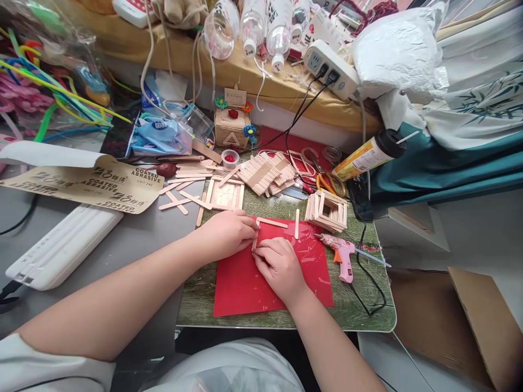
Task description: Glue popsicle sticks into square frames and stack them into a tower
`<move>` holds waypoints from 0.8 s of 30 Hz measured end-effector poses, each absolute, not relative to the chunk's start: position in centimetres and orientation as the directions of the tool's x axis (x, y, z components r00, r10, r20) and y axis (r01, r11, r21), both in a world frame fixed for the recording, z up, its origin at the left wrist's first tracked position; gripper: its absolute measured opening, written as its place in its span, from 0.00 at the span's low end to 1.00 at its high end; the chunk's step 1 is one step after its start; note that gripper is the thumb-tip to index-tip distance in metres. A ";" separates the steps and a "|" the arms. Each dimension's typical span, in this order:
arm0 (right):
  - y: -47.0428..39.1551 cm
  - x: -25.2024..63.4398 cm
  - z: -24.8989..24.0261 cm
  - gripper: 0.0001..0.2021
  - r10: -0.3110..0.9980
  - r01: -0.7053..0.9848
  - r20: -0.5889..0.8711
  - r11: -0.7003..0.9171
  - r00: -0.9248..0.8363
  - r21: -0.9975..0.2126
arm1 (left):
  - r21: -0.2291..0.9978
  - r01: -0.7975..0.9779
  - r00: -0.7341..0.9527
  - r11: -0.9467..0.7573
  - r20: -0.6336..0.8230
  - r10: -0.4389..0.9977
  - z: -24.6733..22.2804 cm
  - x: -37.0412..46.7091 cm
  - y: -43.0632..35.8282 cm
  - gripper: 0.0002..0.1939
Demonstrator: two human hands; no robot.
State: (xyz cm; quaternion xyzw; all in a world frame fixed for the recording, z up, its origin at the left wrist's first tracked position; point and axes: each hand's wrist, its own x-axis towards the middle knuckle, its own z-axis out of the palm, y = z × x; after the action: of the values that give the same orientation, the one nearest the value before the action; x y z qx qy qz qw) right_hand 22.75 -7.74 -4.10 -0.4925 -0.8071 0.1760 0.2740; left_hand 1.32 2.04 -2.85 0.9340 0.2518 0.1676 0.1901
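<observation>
On the red sheet (237,291), both hands pinch one upright-lying popsicle stick (256,238), partly hidden by the fingers. My left hand (229,234) has its fingertips closed at the stick's upper part. Lower down, my right hand (280,267) is closed on the stick's near end. A second popsicle stick (272,222) lies crosswise at the held stick's top end; whether the two are joined I cannot tell. Further right, a loose popsicle stick (297,224) rests across the sheet's far edge. Strands of dried glue mark the sheet.
Right of the sheet lie a pink glue gun (345,253) with its cord and a stacked stick frame (327,211). Behind are a square stick panel (224,194), piled sticks (259,173), scissors (330,182) and a tilted drink cup (371,155). Sandpaper (81,182) lies left.
</observation>
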 end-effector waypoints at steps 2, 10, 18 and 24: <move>-7.7 22.8 -4.0 0.06 0.891 0.688 0.267 0.453 -0.367 -0.567 | 0.442 0.402 0.819 -0.802 0.218 0.531 -2.9 1.3 2.1 0.11; -7.7 23.2 -3.7 0.08 0.886 0.661 0.250 0.459 -0.390 -0.594 | 0.477 0.405 0.805 -0.780 0.218 0.552 -3.4 1.4 2.1 0.11; -7.6 23.0 -3.9 0.08 0.878 0.673 0.240 0.474 -0.415 -0.568 | 0.467 0.417 0.802 -0.780 0.214 0.557 -3.1 1.5 2.1 0.12; -7.4 22.9 -3.8 0.07 0.874 0.674 0.236 0.479 -0.424 -0.562 | 0.496 0.413 0.798 -0.764 0.208 0.566 -3.0 1.4 2.2 0.11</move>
State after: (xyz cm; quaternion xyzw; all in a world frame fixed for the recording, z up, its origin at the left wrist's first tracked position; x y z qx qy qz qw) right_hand 22.90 -7.43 -3.84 -0.4714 -0.8210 0.1954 0.2562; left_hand 1.40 2.24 -3.05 0.9227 0.2651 0.1753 0.2182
